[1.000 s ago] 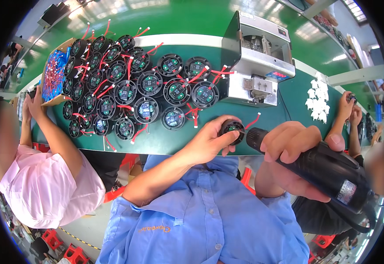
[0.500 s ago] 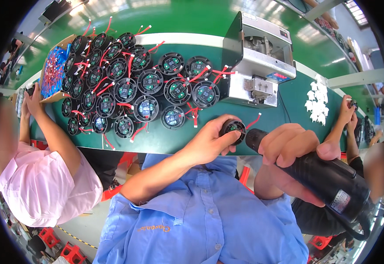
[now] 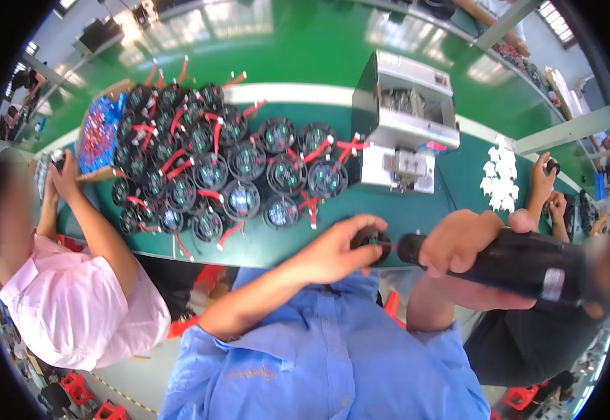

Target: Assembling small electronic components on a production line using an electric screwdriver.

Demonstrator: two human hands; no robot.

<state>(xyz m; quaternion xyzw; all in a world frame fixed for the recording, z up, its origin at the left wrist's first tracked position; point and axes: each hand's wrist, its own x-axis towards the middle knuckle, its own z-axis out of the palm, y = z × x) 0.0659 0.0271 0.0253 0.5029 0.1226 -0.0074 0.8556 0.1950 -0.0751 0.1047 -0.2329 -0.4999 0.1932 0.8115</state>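
My left hand [image 3: 336,250] is closed round a small black round housing [image 3: 369,241] above the table's near edge, thumb across its front. Part of a dark board shows inside it, blurred. In my right hand [image 3: 469,245] lies a black electric screwdriver [image 3: 539,269], held nearly level with its nose pointing left at the housing. A short gap shows between the nose and the housing; whether a thin bit reaches across is too blurred to tell. Several more black round housings [image 3: 240,199] with circuit boards and red wire leads stand grouped on the left of the green table [image 3: 277,248].
A metal bench machine [image 3: 406,133] stands beyond my hands. White plastic parts [image 3: 501,175] lie in a pile to the right. At the far left is a carton [image 3: 98,133] of blue pieces and red-and-white wires. Co-workers sit on both sides, one in a pink shirt [image 3: 84,301].
The whole scene has dropped lower in the picture and blurred. The screwdriver has swung closer to level, and the housing in my left hand has turned to face it more.
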